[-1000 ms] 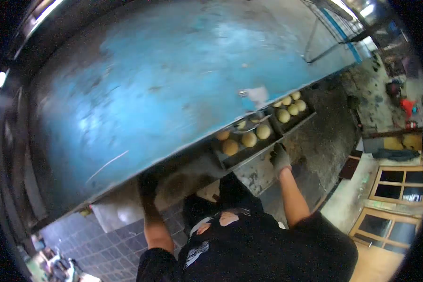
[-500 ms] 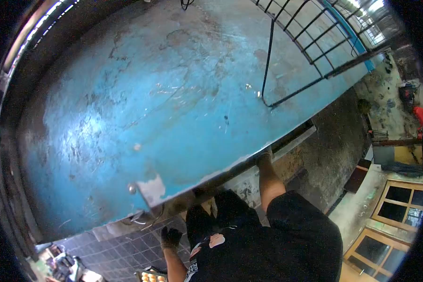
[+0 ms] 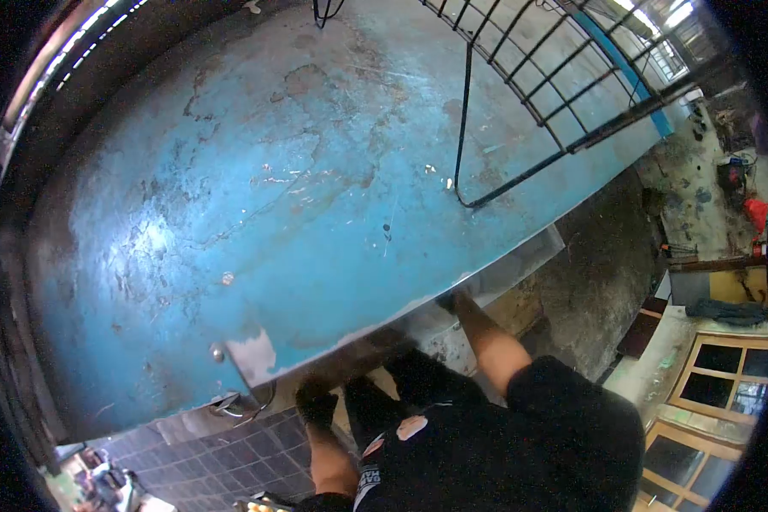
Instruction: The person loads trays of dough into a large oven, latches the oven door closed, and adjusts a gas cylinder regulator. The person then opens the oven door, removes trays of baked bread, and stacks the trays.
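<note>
My left hand (image 3: 317,403), in a dark glove, is at the near edge of the blue tabletop (image 3: 333,256), close to the left end of a dark blurred surface under the edge. Its fingers blend into the shadow. My right hand (image 3: 452,302) reaches to the underside of the same edge, beside a grey metal tray or panel (image 3: 520,263). The edge and shadow hide most of its fingers. What either hand holds cannot be made out.
A black wire rack (image 3: 563,107) stands on the tabletop at the upper right. Round, pale yellow items (image 3: 260,507) show at the bottom edge. A metal bracket (image 3: 229,363) is at the table's near left corner. Wood-framed windows (image 3: 725,375) are at the right.
The tray of round items seen under the table edge a second ago is out of sight. My left hand has risen from over the floor to the table edge. The grey panel shows more.
</note>
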Demonstrator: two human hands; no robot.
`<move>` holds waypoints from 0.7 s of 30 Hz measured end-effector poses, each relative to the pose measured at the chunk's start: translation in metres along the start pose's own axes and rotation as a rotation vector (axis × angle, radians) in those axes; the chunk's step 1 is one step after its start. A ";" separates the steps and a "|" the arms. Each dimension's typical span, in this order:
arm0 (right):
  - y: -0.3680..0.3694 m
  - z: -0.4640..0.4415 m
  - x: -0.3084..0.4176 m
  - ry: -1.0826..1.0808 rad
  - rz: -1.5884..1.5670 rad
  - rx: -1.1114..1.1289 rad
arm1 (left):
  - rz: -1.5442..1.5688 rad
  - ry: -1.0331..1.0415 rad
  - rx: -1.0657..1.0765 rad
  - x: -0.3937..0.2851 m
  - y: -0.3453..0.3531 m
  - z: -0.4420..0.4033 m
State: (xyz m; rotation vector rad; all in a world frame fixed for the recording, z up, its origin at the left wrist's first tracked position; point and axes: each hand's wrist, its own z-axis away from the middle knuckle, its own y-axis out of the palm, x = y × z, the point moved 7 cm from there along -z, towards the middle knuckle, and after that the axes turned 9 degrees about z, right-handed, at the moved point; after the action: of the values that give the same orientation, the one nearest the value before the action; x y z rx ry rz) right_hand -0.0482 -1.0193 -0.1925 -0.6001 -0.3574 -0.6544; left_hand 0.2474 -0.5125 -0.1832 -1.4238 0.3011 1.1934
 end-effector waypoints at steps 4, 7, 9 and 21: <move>0.102 0.060 0.000 -0.198 0.475 0.364 | -0.705 -0.417 0.399 -0.026 0.004 -0.030; 0.178 0.106 0.026 -0.345 0.501 0.526 | -0.760 -0.393 0.261 -0.065 -0.011 -0.033; 0.202 0.131 0.048 -0.399 0.433 0.603 | -0.776 -0.064 -0.456 -0.124 -0.053 -0.019; 0.176 0.251 0.167 -1.126 0.299 0.394 | -0.097 -0.059 -0.576 -0.219 -0.200 -0.094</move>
State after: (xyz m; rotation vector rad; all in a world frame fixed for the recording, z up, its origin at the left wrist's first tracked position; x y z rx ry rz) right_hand 0.1606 -0.8285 0.0115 -0.5770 -1.3802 0.1135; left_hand 0.3480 -0.6354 0.0844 -1.8656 -0.1704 1.2968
